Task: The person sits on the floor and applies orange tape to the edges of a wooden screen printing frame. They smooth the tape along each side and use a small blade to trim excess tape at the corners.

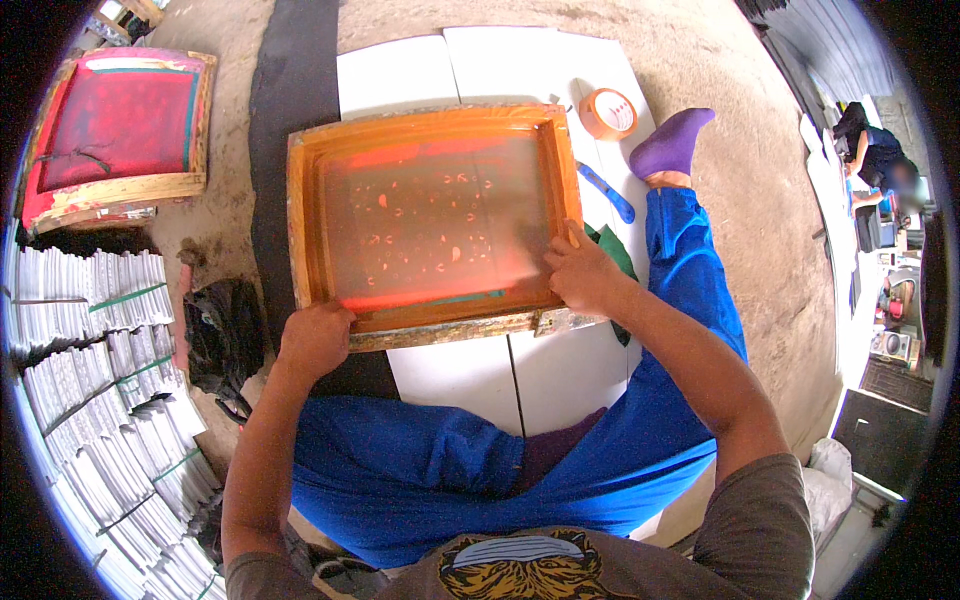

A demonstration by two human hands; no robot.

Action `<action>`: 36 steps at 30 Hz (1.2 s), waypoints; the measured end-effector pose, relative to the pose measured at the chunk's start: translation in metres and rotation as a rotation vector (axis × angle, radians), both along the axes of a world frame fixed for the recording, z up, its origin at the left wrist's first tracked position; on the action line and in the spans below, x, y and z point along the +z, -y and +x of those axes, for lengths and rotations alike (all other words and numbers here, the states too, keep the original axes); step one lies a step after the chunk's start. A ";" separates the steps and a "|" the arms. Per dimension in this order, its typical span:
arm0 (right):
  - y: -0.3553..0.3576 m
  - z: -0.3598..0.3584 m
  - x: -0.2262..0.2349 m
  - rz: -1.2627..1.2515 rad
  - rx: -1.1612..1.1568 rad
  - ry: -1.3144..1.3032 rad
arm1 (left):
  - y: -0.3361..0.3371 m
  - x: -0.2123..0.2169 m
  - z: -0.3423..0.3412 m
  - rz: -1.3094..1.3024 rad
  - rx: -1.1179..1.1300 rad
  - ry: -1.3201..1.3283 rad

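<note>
A screen-printing frame (430, 122) lies before me, its wooden sides covered with orange-brown tape. Its see-through mesh (430, 230) has small pale shapes and red tint along two edges. My left hand (317, 338) is closed round the near left corner of the frame. On the right side, my right hand (583, 270) grips the frame near its lower right corner, thumb on top. Beyond that hand are a blue utility knife (606, 192) and a roll of orange-brown tape (608, 114). Something dark green (615, 255) shows partly behind my right hand.
White boards (455, 380) lie under the frame, beside a black strip (295, 60). A red-meshed frame (120, 125) stands far left. Bundled paper stacks (100, 385) and a black plastic bag (222, 335) are at left. My outstretched leg (690, 270) borders the right. Another person (878, 155) is at far right.
</note>
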State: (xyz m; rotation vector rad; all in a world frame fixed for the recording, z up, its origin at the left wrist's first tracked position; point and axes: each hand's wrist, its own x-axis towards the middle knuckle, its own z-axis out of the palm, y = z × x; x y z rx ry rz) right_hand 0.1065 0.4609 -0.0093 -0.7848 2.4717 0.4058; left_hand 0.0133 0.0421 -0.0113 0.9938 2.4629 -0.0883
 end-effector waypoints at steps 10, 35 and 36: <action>-0.005 0.007 -0.014 -0.130 -0.118 -0.002 | 0.003 -0.003 0.002 0.104 0.085 -0.001; 0.010 -0.015 0.007 -0.175 -0.287 0.030 | 0.014 -0.017 0.007 0.176 0.065 -0.054; 0.006 -0.010 0.010 -0.203 -0.259 -0.001 | 0.012 -0.015 0.007 0.150 0.065 -0.041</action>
